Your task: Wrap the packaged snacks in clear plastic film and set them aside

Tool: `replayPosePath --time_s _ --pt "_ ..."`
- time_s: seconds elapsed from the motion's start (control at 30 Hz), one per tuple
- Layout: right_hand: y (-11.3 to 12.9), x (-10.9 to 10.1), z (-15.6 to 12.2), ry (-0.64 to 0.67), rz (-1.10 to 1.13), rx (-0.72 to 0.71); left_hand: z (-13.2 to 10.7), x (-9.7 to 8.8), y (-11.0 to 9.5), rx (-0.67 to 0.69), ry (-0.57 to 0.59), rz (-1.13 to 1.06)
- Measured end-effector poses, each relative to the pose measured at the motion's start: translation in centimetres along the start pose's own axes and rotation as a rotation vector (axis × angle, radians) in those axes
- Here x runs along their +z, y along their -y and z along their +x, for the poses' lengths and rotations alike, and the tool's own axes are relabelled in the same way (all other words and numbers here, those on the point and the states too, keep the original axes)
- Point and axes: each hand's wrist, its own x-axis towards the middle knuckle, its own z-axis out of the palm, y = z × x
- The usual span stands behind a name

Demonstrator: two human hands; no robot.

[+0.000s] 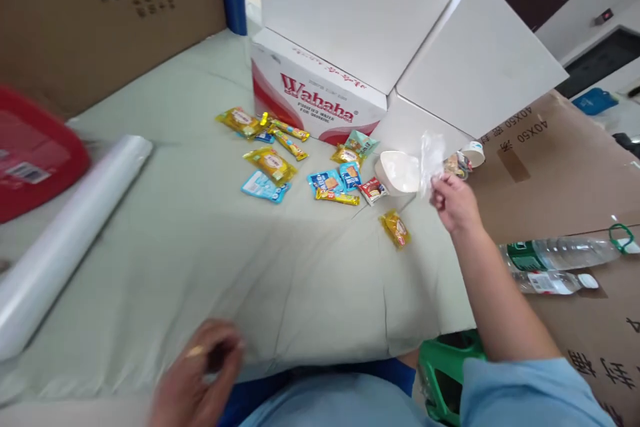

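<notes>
Pinching clear plastic (431, 155) beside an open white bowl (397, 172), right hand (456, 203); left hand (186, 377) blurred, grip unclear.

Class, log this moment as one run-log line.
right hand: holding clear plastic near bowl | left hand: curled, blurred | snacks: on table

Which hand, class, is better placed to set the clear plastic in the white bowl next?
Probably the right hand: it holds the clear plastic, close beside the white bowl. The left hand, blurred, is low by the near edge of the table, well away from both.
</notes>
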Motion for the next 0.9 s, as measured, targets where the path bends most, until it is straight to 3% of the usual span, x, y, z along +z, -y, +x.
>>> replayPosePath --time_s 0.1,0.17,0.3,0.4,0.5,0.67,0.77,0.83,0.9 --pt "0.5 5.0 -9.2 0.149 0.121 0.111 0.9 3.2 -3.6 0.122 0.037 -0.110" --pt "0.5 8.5 -14.8 0.200 0.253 0.235 1.6 5.4 -5.0 0.164 0.043 -0.148" --pt "0.8 13.0 -21.9 0.343 0.555 0.472 2.5 8.7 -4.1 0.144 0.068 -0.115" --pt "0.9 14.1 -23.5 0.427 0.668 0.492 2.7 9.6 -2.4 0.045 0.153 -0.070" --pt "0.1 13.9 -23.6 0.419 0.616 0.408 2.5 9.4 -1.8 0.025 0.208 -0.096" --pt "-0.8 13.7 -24.2 0.405 0.353 0.160 1.9 9.0 -3.1 -0.035 0.034 -0.095" --pt "-0.7 13.5 -24.8 0.449 0.206 0.016 2.2 8.9 -3.5 -0.098 0.044 -0.154" --pt "-0.8 13.2 -25.0 0.428 0.171 0.013 2.7 8.7 -3.3 -0.197 0.013 -0.249" --pt "-1.2 12.8 -24.8 0.372 0.201 0.096 3.3 8.2 -3.0 -0.307 -0.045 -0.402"
